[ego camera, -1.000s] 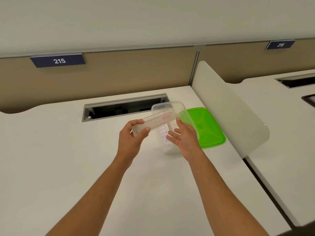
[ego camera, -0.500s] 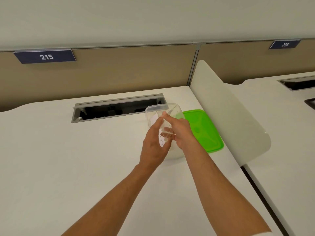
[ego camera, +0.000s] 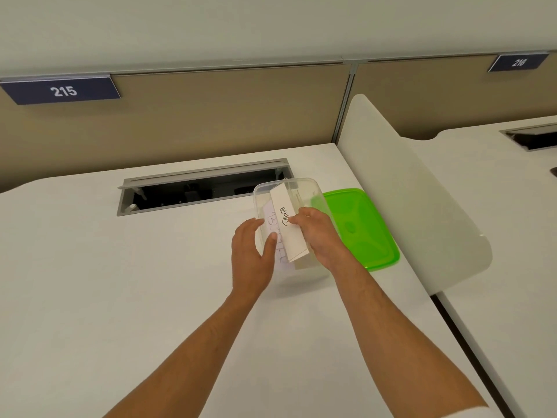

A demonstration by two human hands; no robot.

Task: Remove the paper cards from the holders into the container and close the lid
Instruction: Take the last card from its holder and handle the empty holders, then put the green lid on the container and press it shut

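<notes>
White desk surface [ego camera: 120, 297] is filling most of the head view, backed by a tan partition panel [ego camera: 229, 116] that is carrying two dark number plates, "215" [ego camera: 61, 91] at the left and "216" [ego camera: 517, 62] at the right. An open cable slot [ego camera: 205, 188] is sitting in the desk just behind the work area, and its interior is too dark to make out. A pale curved divider [ego camera: 416, 200] is separating this desk from the neighbouring one.

Clear plastic container [ego camera: 301, 188] is standing on the desk between the cable slot and the near edge, with its lid off. Its near wall and base are largely hidden behind both hands. A green lid [ego camera: 361, 230] is lying flat on the desk, touching or just beside the container's right side; its left edge is partly covered by the right hand.

A white paper card [ego camera: 286, 227] with handwritten black lettering is leaning tilted inside the container, its upper end reaching the far rim. A second card [ego camera: 278, 254] is lying beneath it, seen only through the clear wall, and its writing is hard to read. No card holder is identifiable in this view.

Left hand [ego camera: 251, 254] is pressing against the container's left wall, thumb over the near rim, steadying it. Right hand [ego camera: 319, 233] is pinching the right edge of the upper card with curled fingers. Both forearms are running out of the bottom edge of the view.
</notes>
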